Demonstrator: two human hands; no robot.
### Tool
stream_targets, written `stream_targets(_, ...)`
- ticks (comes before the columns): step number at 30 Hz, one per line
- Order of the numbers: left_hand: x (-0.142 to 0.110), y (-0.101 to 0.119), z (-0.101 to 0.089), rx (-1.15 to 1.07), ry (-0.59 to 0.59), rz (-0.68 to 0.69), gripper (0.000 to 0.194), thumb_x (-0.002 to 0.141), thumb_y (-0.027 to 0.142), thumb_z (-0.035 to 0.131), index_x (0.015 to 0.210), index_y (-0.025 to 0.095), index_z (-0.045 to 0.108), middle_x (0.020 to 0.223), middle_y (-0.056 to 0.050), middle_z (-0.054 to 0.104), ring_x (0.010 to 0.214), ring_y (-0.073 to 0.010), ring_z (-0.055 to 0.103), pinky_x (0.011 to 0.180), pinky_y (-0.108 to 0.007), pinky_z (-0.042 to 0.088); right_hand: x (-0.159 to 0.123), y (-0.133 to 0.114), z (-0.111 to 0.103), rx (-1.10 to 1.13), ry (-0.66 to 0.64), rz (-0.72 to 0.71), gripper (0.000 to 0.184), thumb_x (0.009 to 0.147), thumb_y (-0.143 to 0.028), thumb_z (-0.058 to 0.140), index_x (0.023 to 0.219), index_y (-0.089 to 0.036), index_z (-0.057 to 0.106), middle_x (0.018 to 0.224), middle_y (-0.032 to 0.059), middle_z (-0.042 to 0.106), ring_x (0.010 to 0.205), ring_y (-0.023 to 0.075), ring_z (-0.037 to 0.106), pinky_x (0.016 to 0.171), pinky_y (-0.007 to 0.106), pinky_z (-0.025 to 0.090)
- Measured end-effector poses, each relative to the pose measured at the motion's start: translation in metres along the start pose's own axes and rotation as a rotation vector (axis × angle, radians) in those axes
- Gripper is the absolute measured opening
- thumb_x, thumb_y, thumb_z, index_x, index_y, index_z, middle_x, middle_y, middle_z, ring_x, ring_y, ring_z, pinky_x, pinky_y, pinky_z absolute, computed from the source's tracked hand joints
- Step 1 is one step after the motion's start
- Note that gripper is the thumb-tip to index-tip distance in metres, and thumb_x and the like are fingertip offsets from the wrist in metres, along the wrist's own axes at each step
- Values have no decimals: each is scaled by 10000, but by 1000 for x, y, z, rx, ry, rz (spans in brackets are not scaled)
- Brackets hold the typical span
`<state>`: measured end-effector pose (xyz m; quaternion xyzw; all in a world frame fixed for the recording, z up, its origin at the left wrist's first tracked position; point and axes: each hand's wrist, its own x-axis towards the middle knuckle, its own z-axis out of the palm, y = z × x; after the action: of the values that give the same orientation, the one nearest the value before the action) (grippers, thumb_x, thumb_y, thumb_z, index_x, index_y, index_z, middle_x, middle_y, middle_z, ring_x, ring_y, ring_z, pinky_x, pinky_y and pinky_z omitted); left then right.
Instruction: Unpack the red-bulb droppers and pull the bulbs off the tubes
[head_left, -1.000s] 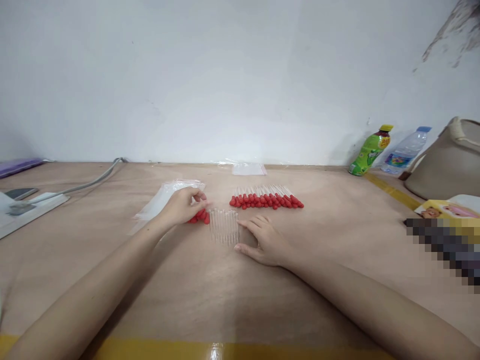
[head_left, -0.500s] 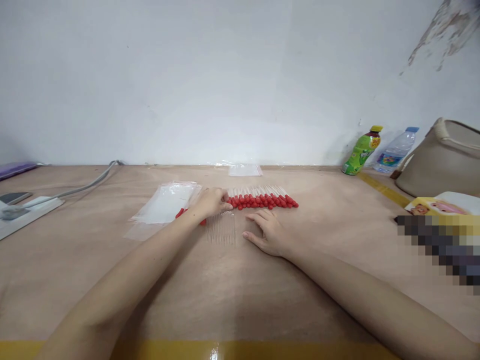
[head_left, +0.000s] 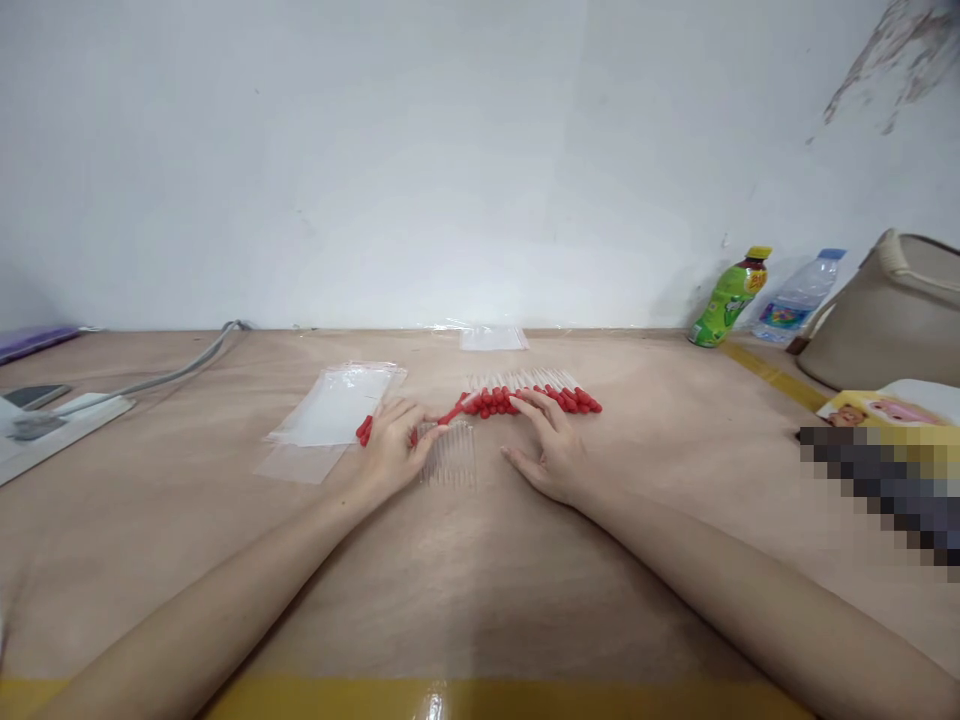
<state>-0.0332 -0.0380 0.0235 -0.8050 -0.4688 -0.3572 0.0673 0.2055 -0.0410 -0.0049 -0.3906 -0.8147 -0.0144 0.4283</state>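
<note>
A row of clear droppers with red bulbs [head_left: 540,399] lies across the middle of the wooden table [head_left: 465,580]. In front of it, a smaller group of the same droppers [head_left: 452,462] lies side by side, with red bulbs showing left of my left hand. My left hand [head_left: 394,447] rests beside this group, fingers pinched on one red-bulbed dropper [head_left: 451,413] that points toward the row's left end. My right hand [head_left: 549,447] lies flat, fingers stretched out. Its fingertips touch the front of the long row.
A stack of clear plastic bags [head_left: 336,405] lies left of the droppers, and one small bag [head_left: 493,340] by the wall. A green bottle [head_left: 730,299], a water bottle [head_left: 799,296] and a beige bag [head_left: 892,320] stand at the right. A cable and phone lie far left.
My left hand reached to the left end of the long row, then drew back toward the small group with one dropper. My right hand slid forward onto the long row.
</note>
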Motion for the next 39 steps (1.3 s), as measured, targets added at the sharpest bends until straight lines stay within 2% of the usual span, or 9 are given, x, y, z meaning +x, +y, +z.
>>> stream_targets(3, -8, 6, 5, -49, -66, 140, 163, 835, 313, 501, 803, 196, 610, 765, -22, 628, 778, -176, 522, 717, -319, 319, 2, 1, -4, -81, 3, -102, 571, 795, -394, 522, 1299, -178, 361, 1315, 121, 386, 1222, 250, 340, 1004, 439, 307)
stream_targets(6, -13, 7, 12, -42, -98, 217, 160, 848, 292, 482, 838, 208, 618, 793, -24, 646, 775, -179, 516, 693, -327, 300, 4, 4, -5, -107, -64, -199, 453, 808, -406, 515, 1211, -202, 478, 1235, 94, 502, 1212, 251, 368, 1012, 471, 263)
stream_targets(10, -14, 6, 14, -47, -112, 261, 161, 850, 286, 478, 836, 213, 620, 847, -19, 661, 787, -173, 522, 703, -331, 302, 3, 7, -1, -73, -130, -228, 190, 857, -298, 471, 946, -229, 625, 917, 23, 666, 1074, 192, 502, 1002, 443, 254)
stream_targets(15, -9, 18, 9, -2, -78, 228, 298, 812, 354, 523, 1079, 233, 572, 1068, -38, 624, 980, -212, 511, 813, -358, 318, 2, 4, 3, -52, -106, -190, 183, 855, -260, 464, 815, -196, 631, 800, 28, 662, 931, 164, 547, 958, 399, 304)
stream_targets(18, -4, 26, 12, 21, -59, 281, 344, 787, 409, 554, 1094, 257, 575, 1111, -32, 611, 1049, -225, 495, 865, -376, 305, 1, 3, 4, -6, -102, -214, 182, 855, -255, 456, 828, -192, 625, 825, 39, 655, 855, 156, 550, 901, 380, 358)
stream_targets(22, -2, 29, 21, 15, -28, 391, 172, 816, 340, 546, 937, 259, 638, 974, 7, 672, 985, -182, 550, 858, -349, 315, -1, 4, 5, 46, -114, -238, 176, 855, -252, 455, 843, -190, 619, 815, 39, 651, 811, 158, 544, 844, 373, 396)
stream_targets(28, -6, 29, 24, -17, 28, 398, 127, 833, 265, 523, 898, 237, 629, 893, 10, 692, 916, -155, 600, 867, -344, 330, -2, 1, 9, 131, -120, -253, 165, 850, -271, 476, 900, -198, 615, 867, 43, 657, 840, 163, 567, 831, 370, 442)
stream_targets(33, -9, 32, 18, -51, -79, 403, 131, 825, 228, 501, 883, 218, 618, 907, 3, 683, 1037, -167, 555, 982, -371, 283, -3, -2, 9, 270, -168, -319, 200, 871, -192, 411, 957, -199, 591, 914, 31, 659, 869, 124, 601, 928, 328, 441)
stream_targets(39, -10, 31, 15, -39, -157, 426, 153, 851, 220, 457, 872, 206, 607, 870, -2, 685, 1075, -182, 533, 1055, -436, 177, -8, 0, 6, 241, -157, -336, 202, 864, -193, 413, 937, -194, 601, 880, 47, 665, 891, 141, 609, 954, 346, 442)
